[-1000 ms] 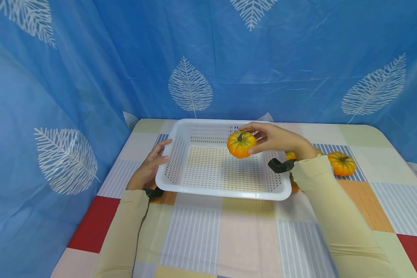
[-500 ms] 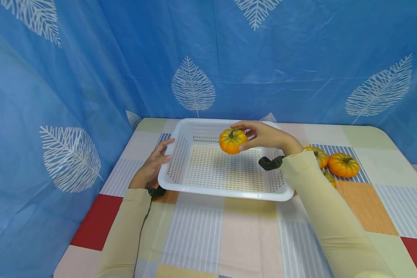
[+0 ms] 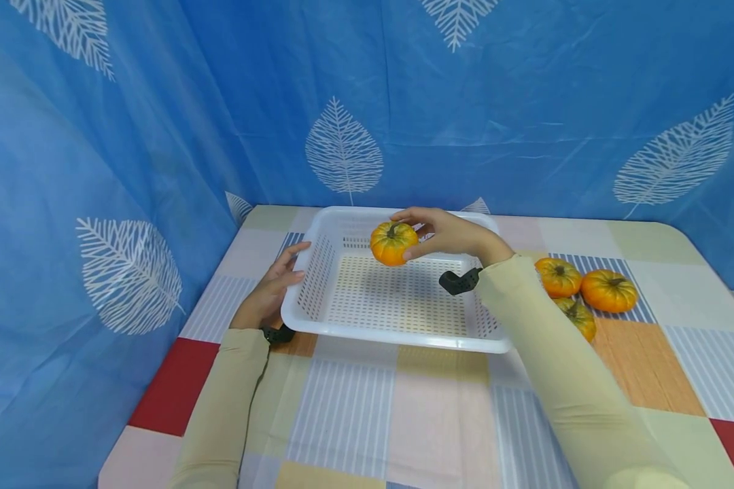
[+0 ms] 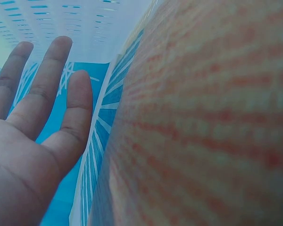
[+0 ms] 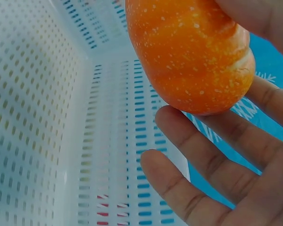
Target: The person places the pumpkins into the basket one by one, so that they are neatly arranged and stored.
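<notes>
The right hand (image 3: 445,236) holds one orange pumpkin (image 3: 393,244) above the white basket (image 3: 397,335), between its left and right edges, while the left hand (image 3: 272,288), fingers spread wide, touches the left edge.

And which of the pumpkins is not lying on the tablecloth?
The pumpkin gripped by the right hand, over the basket; the three others in view lie on the tablecloth.

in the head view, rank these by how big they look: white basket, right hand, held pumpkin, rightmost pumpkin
1. white basket
2. right hand
3. held pumpkin and rightmost pumpkin, unranked: they look alike, and fingers cover part of the held one
</notes>
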